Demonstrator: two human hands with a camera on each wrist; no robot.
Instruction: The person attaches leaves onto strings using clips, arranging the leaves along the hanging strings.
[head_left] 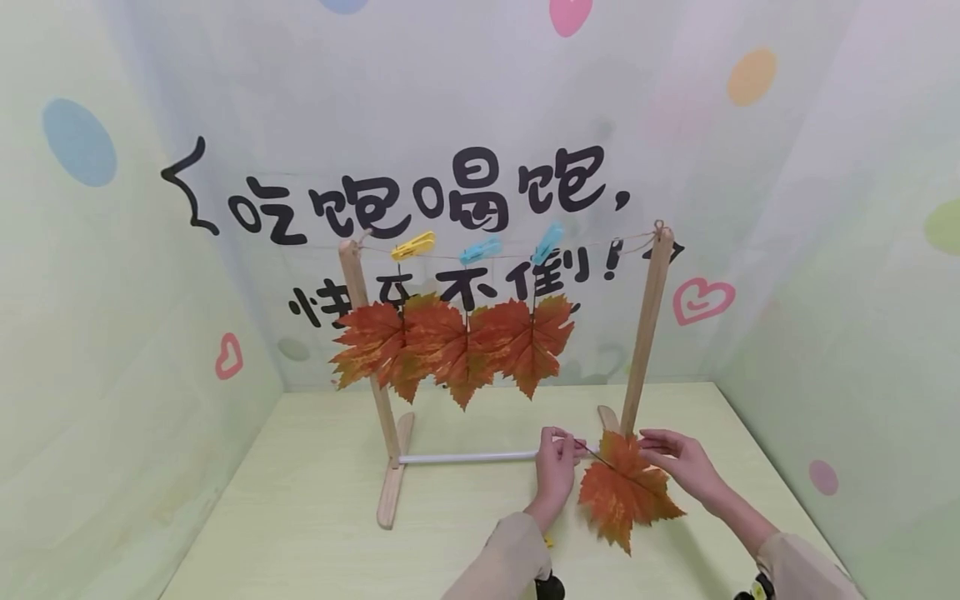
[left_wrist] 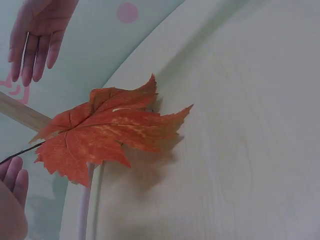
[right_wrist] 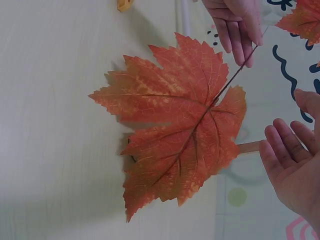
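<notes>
An orange-red maple leaf (head_left: pixel 628 492) is held above the table, its dark stem pointing up and to the left. My left hand (head_left: pixel 555 468) pinches that stem between thumb and fingers; the right wrist view shows the grip at the stem's end. To the right of the leaf is my right hand (head_left: pixel 684 467), its fingers extended and relaxed. A gap separates the right hand (right_wrist: pixel 295 165) from the leaf in the right wrist view. Three similar leaves (head_left: pixel 453 346) hang from a string, clipped by a yellow clothespin (head_left: pixel 414 246) and two blue clothespins (head_left: pixel 481 250).
The string runs between two wooden posts (head_left: pixel 647 333) on wooden feet, joined low down by a white rod (head_left: pixel 468 457). A yellow clothespin (right_wrist: pixel 125 4) lies on the light wood table (head_left: pixel 300 500). Printed walls stand at the back and both sides.
</notes>
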